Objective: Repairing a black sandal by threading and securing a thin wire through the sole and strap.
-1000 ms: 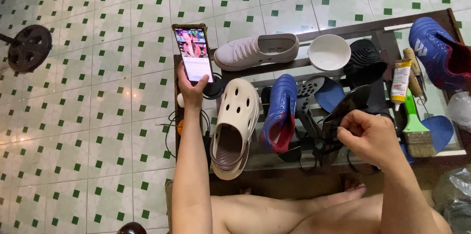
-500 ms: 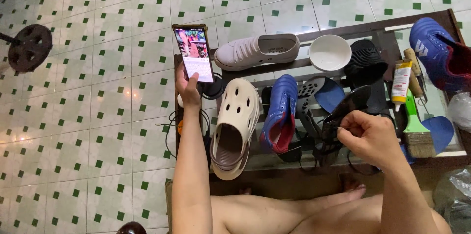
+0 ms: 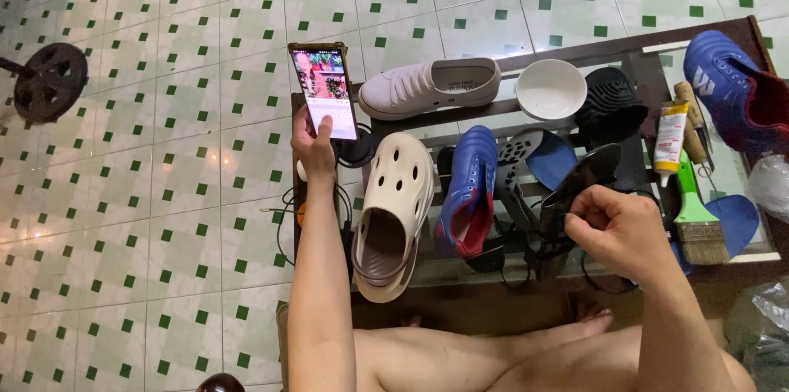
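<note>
My left hand holds a smartphone upright with its lit screen facing me, the thumb resting on the glass. My right hand is closed around the strap end of a black sandal over the low glass-topped table. Between the hands lie a cream clog and a blue football shoe. A white sneaker lies on its side behind them.
A white bowl, a black sole, a glue tube, a green-handled brush and another blue shoe crowd the table's right. Cables trail at its left edge. A weight plate lies on the tiled floor.
The left thumb has shifted slightly on the phone screen. The right hand and the sandal have stayed in place.
</note>
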